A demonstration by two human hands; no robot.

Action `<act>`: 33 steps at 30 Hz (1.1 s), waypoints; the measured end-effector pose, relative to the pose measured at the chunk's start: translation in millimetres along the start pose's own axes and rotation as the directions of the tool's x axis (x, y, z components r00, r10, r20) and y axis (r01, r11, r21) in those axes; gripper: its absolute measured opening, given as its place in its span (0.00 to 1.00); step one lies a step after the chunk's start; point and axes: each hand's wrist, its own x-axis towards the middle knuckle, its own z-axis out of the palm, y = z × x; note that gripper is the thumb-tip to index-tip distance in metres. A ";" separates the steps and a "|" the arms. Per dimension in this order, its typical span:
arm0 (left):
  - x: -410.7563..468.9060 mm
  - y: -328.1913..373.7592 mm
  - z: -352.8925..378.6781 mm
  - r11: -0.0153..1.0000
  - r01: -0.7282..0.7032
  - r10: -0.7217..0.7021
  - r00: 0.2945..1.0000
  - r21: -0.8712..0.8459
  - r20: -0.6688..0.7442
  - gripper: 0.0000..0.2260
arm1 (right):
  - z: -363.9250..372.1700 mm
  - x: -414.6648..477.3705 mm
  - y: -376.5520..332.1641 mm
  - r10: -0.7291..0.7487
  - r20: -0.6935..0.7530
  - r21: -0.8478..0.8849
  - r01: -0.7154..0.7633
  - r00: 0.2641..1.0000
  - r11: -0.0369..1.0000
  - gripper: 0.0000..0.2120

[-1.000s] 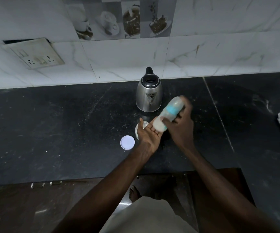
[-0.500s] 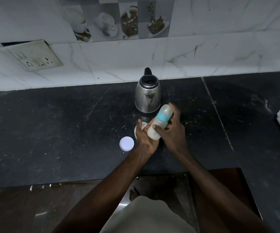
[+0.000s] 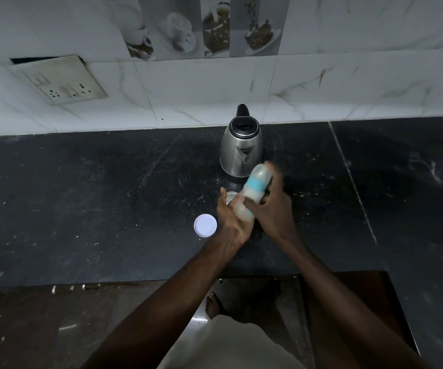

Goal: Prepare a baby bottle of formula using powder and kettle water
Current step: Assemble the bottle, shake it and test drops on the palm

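So, only the head cam to go on, and from it I'd say we're near the end. My right hand (image 3: 273, 209) has its fingers wrapped round the bottle (image 3: 252, 194), which is tilted, top end pointing up and away toward the kettle (image 3: 241, 150), base end resting in my left hand (image 3: 232, 222). Left fingers are open and flat-ish, more cupping the base than gripping it. The bottle has its blue collar on and the lower part looks milky white, so my guess is powder and water are both already in and it's closed up. It's blurry at the top, which reads to me like mixing: shaking or knocking the base against the palm. The kettle stands upright at the back of the counter (image 3: 108, 198), just behind the hands. A white lid (image 3: 205, 225) lies flat left of my left hand, and a round tin (image 3: 231, 195) peeks out behind that hand, probably the powder, still uncapped. What's left, I reckon: finish mixing, put the bottle down, lid back on the tin.
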 end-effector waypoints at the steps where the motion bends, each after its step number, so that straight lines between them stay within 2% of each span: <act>1: 0.5 -0.6 -3.0 1.000 0.003 -0.003 1.000 -0.009 -0.018 0.31 | -0.1 -0.5 1.6 -0.006 0.035 -0.018 0.006 0.999 1.000 0.48; 2: 1.2 -0.2 -5.8 1.000 -0.002 0.002 0.999 0.005 -0.037 0.31 | -1.8 1.5 3.3 0.000 0.007 -0.007 0.000 1.000 1.000 0.48; 4: 2.4 2.3 -10.9 0.997 -0.005 0.012 0.997 0.077 -0.082 0.31 | -3.6 5.5 0.7 0.013 -0.180 0.088 0.003 0.984 0.996 0.48; 5: 4.7 1.9 -15.2 0.998 -0.013 0.018 0.996 0.069 -0.082 0.32 | -2.6 6.3 0.8 0.019 -0.210 0.109 0.004 0.977 0.994 0.48; 6: 3.3 0.9 -17.1 0.998 -0.014 0.018 0.997 0.059 -0.076 0.31 | -1.4 3.2 0.0 0.027 -0.177 0.093 -0.011 0.984 0.996 0.48; 8: 2.8 -0.9 -16.4 1.000 0.009 -0.007 0.998 0.026 -0.064 0.31 | 2.4 -5.8 3.4 0.014 0.024 -0.024 -0.013 1.000 1.000 0.47; 9: 2.5 -2.2 -16.8 1.000 0.011 -0.010 0.998 0.015 -0.059 0.31 | 2.7 -8.1 5.4 0.003 0.069 -0.043 0.000 0.998 0.999 0.47; 10: 1.7 -1.6 -17.3 1.000 0.004 -0.003 0.998 0.013 -0.056 0.31 | 1.2 -7.5 6.1 0.004 0.049 -0.024 -0.002 0.999 1.000 0.47; 13: 2.9 1.1 -21.9 0.998 -0.010 0.015 0.996 0.056 -0.088 0.32 | -0.5 -2.5 4.7 0.035 -0.208 0.135 -0.007 0.977 0.991 0.48; 14: 0.3 0.7 -20.7 0.999 -0.007 0.010 0.997 0.039 -0.071 0.32 | -0.7 -5.4 3.7 0.050 -0.205 0.136 -0.022 0.978 0.990 0.48; 17: -3.0 -4.6 -15.8 1.000 0.000 0.001 1.000 0.017 -0.028 0.31 | 0.1 -13.6 9.4 0.023 0.027 -0.013 -0.023 0.999 1.000 0.48; 18: -3.4 -5.2 -15.2 1.000 -0.006 0.006 1.000 0.022 -0.024 0.32 | -1.9 -13.6 12.1 0.034 0.013 -0.007 -0.034 0.999 0.999 0.47; 20: -2.4 -5.3 -15.4 0.999 -0.022 0.024 0.999 0.044 -0.044 0.33 | -5.3 -11.1 12.2 0.060 -0.148 0.082 -0.048 0.987 0.995 0.47; 21: -3.2 -5.9 -16.2 0.999 -0.025 0.027 0.999 0.045 -0.047 0.33 | -5.6 -10.8 13.3 0.063 -0.174 0.099 -0.046 0.983 0.994 0.47; 22: -5.3 -7.8 -15.7 0.999 -0.018 0.019 0.999 0.030 -0.037 0.33 | -6.0 -14.0 13.6 0.062 -0.137 0.084 -0.050 0.989 0.995 0.47; 24: -6.4 -12.2 -13.9 0.999 0.006 -0.004 0.998 0.042 -0.056 0.32 | -7.5 -19.8 14.8 0.030 0.026 -0.006 -0.030 0.999 1.000 0.47; 25: -6.5 -14.4 -14.6 0.999 0.005 -0.001 0.996 0.042 -0.086 0.31 | -9.5 -19.4 13.7 0.028 0.041 -0.022 -0.027 0.999 0.999 0.47; 28: -3.4 -16.1 -20.0 0.999 -0.009 0.014 0.995 0.052 -0.096 0.31 | -14.1 -13.0 7.2 0.018 -0.177 0.101 0.000 0.984 0.995 0.47; 29: -4.3 -16.8 -20.3 0.998 -0.012 0.017 0.995 0.055 -0.094 0.32 | -13.1 -12.5 6.1 0.011 -0.193 0.112 0.011 0.981 0.994 0.48; 30: -4.7 -18.5 -18.8 1.000 -0.013 0.015 0.998 0.023 -0.064 0.32 | -11.7 -15.5 4.2 0.008 -0.151 0.087 0.006 0.989 0.996 0.48; 32: -4.2 -21.5 -15.3 0.999 -0.023 0.023 1.000 0.025 -0.008 0.36 | -8.7 -20.4 5.8 -0.005 0.030 -0.018 0.006 1.000 1.000 0.48; 33: -5.0 -21.8 -14.7 0.999 -0.026 0.027 1.000 0.029 -0.016 0.36 | -9.3 -20.1 6.0 -0.002 0.050 -0.027 0.004 0.999 1.000 0.47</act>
